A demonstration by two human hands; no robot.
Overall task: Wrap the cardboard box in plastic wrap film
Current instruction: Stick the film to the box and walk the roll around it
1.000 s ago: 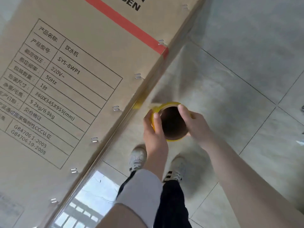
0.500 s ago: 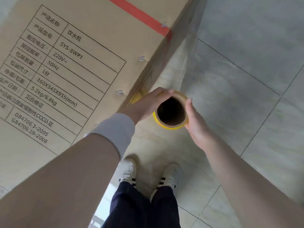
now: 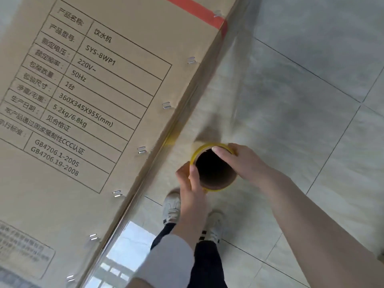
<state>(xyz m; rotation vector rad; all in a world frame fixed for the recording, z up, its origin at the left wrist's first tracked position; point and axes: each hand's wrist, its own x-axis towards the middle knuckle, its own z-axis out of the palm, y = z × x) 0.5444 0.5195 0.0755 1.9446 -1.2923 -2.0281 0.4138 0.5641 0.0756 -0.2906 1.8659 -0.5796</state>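
Glossy tiles (image 3: pixel 342 183); left hand (image 3: pixel 193 194), right hand (image 3: pixel 245 163) grip hollow film roll (image 3: pixel 216 180)

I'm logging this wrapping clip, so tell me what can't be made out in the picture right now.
Head view: cardboard box cut off by the top, left and bottom edges.
Head view: length of the film roll hidden; it is seen end-on, and the left hand and right hand cover its sides.
Head view: small label at the box's lower left, too blurred to read.
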